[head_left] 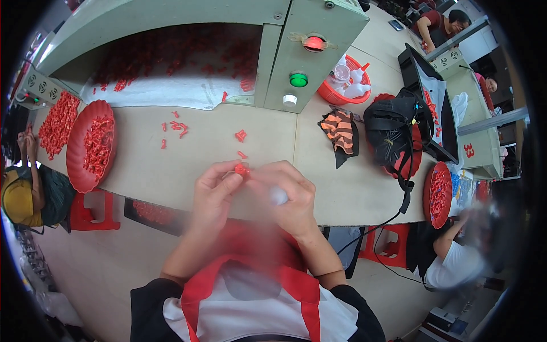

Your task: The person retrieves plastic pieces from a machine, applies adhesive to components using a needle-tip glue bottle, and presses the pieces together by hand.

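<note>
Above the table's near edge, my left hand (212, 192) pinches a small red plastic part (241, 169) between thumb and fingertips. My right hand (295, 196) is closed around a whitish, round-ended object (278, 195); the fingers cover most of it and a blur lies over this area, so its kind is unclear. The right fingertips come close to the red part. Just beyond the hands lies a loose red piece (243, 154), with a little clump of red pieces (240, 135) farther off. Several more red pieces (179, 126) are scattered to the left.
A green-grey machine (273, 62) with red parts inside its opening spans the far side. At left, a red tray (74, 145) holds red parts. Rightward are an orange-red basket (322, 91) of white bottles, a striped cloth (340, 131) and a black bag (390, 122). Other people sit nearby.
</note>
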The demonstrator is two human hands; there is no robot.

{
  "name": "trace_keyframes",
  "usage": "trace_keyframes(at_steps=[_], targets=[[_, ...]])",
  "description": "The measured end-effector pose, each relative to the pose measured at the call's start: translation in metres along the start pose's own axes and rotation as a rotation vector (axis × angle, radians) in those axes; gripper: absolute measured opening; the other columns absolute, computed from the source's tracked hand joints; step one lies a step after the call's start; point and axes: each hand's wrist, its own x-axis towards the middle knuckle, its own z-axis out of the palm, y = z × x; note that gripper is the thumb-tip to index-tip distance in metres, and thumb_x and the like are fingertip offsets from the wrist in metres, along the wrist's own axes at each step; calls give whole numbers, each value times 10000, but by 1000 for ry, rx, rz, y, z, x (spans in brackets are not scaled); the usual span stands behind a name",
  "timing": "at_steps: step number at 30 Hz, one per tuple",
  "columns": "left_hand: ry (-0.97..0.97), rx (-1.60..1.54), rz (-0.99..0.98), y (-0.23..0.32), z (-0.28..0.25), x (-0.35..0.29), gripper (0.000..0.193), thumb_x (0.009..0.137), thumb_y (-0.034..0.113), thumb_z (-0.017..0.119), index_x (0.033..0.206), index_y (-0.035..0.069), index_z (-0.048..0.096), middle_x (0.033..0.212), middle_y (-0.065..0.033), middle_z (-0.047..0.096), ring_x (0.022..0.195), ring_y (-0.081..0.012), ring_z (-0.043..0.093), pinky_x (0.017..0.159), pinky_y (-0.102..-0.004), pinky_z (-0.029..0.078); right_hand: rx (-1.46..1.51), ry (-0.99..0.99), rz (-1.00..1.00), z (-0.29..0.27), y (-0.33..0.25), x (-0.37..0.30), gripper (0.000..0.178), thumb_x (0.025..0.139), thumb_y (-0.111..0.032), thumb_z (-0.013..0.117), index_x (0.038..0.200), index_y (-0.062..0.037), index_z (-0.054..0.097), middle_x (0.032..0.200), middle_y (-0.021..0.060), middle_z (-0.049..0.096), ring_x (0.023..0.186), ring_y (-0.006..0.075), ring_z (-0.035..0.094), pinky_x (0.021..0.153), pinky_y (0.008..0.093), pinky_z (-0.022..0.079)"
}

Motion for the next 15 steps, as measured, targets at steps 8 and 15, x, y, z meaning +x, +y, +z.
trace_keyframes(at_steps=[8,15], targets=[[-49,143,142,-1,1,1,187,809,-43,536,992,-26,566,986,-130,584,904,-190,576,810,-321,465,-155,36,-256,1,8,-5,201,626,-15,705,806,-28,618,832,66,594,709,189,611,564,267,501],[-104,350,291,5,4,-2,177,802,-85,520,967,-40,566,980,-121,552,897,-192,574,790,-296,472,-166,-57,-385,-9,15,4,172,591,-38,671,760,-44,639,785,76,624,657,193,619,548,261,499]])
